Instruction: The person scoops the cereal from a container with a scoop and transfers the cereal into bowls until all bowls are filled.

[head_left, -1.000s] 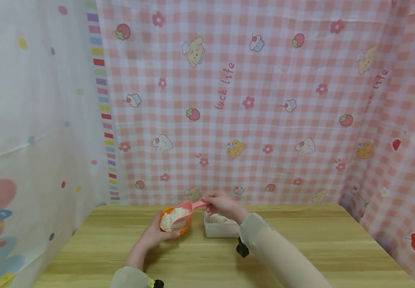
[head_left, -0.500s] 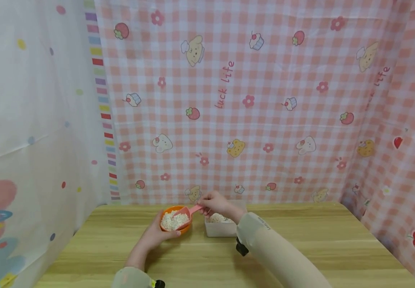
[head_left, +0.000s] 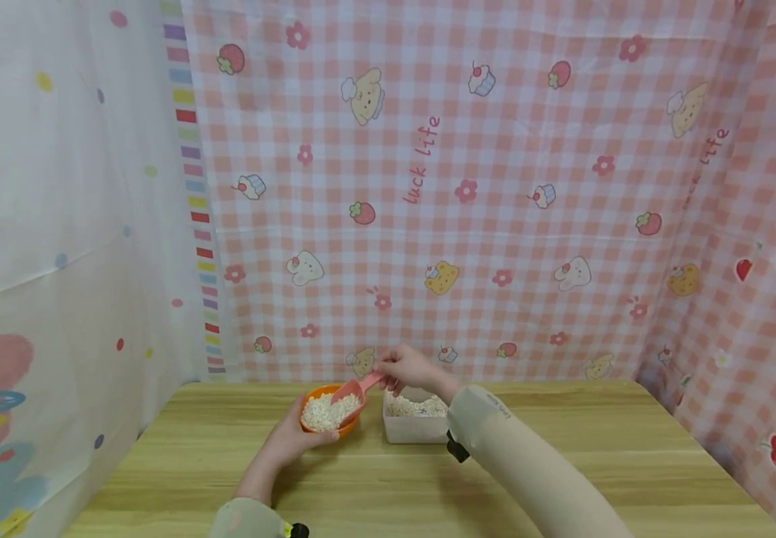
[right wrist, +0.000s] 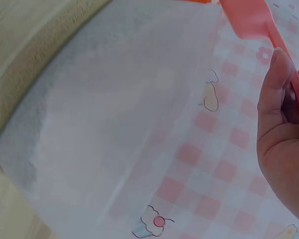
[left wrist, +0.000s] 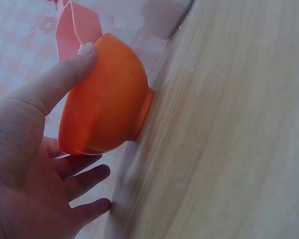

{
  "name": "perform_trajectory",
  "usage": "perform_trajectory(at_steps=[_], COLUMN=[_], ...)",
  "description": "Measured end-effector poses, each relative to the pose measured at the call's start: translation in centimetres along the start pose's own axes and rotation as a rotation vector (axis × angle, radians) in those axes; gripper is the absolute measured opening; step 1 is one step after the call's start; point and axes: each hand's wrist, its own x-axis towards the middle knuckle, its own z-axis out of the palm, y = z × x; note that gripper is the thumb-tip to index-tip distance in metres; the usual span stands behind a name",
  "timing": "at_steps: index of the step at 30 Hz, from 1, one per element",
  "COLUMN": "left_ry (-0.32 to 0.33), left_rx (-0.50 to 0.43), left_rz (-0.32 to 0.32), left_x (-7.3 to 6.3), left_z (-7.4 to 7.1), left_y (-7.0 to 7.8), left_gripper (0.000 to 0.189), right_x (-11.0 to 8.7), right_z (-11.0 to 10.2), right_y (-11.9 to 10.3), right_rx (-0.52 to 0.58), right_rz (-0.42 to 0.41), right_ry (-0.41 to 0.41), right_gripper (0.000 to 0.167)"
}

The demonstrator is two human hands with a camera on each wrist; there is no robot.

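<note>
Tilted slightly, an orange bowl [head_left: 348, 428] of white rice-like grains [head_left: 323, 413] is held by my left hand [head_left: 287, 441]. In the left wrist view, the thumb lies over the near rim of the bowl [left wrist: 109, 94], and the other fingers spread behind and below it; I cannot tell whether its foot touches the table. My right hand [head_left: 411, 370] pinches the handle of a pink scoop [head_left: 359, 388], whose blade sits at the bowl's right rim among the grains. The right wrist view shows the thumb along the handle and part of the scoop [right wrist: 246, 17].
Just right of the bowl, below my right forearm, stands a whitish translucent rectangular container [head_left: 415, 430] with more grains inside. The wooden table [head_left: 361, 493] ends at a pink checked curtain [head_left: 462, 239] behind; other curtains hang at both sides.
The scoop, first tipped over the middle of the bowl, has shifted to its right rim, and its handle has risen. My left hand and the bowl have stayed nearly still.
</note>
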Motion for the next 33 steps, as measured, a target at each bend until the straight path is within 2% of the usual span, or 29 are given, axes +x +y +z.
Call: perform_trajectory(at_steps=[7, 16, 33], left_ry=[0.002, 0.008, 0.012], left_rx=[0.008, -0.007, 0.009], left_rz=[0.008, 0.037, 0.035], left_x=[0.0, -0.1, -0.2], left_z=[-0.1, -0.1, 0.0], left_y=[0.1, 0.2, 0.2], left_gripper=[0.112, 0.108, 0.109], right_x=[-0.1, 0.2, 0.3], right_z=[-0.7, -1.0, -1.1], right_y=[-0.5, -0.7, -1.2], right_rx=[-0.096, -0.169, -0.333], right_rz=[0.001, -0.042, -0.114], right_ry=[0.036, 0.093, 0.113], right_gripper=[0.021, 0.021, 0.022])
